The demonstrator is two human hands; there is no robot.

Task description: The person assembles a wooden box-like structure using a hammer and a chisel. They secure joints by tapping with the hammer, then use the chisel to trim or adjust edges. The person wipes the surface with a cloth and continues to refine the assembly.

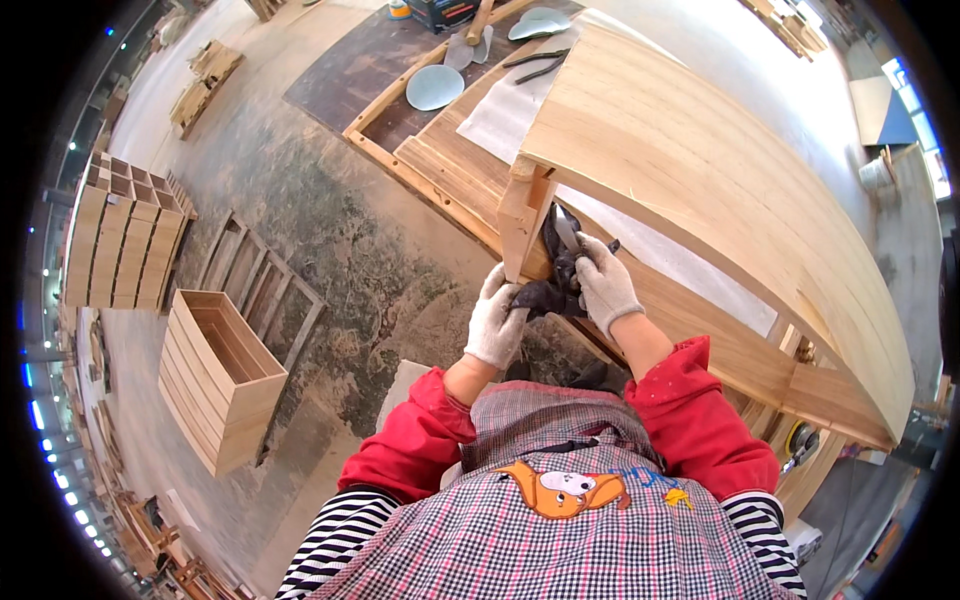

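Note:
My left hand [494, 320], in a white glove, grips one end of a crumpled dark cloth [540, 297]. Its thumb presses on the fabric. The other end of that cloth is bunched under my right hand [606, 284], also gloved, whose fingers are closed on it. A narrow grey flat piece [567, 230] sticks up from the folds beside the right fingers; its kind I cannot make out. Both hands are just in front of the corner of a large pale wooden furniture piece [690, 150], close to its short end board [520, 215].
The piece lies on a workbench with a wooden edge strip [430, 185]. Pliers [540, 66], a round grey disc [435, 88] and a hammer [478, 25] rest on the bench. At left stand a drawer-like wooden box [220, 385], a slatted pallet [262, 285] and a stack of drawers [125, 235].

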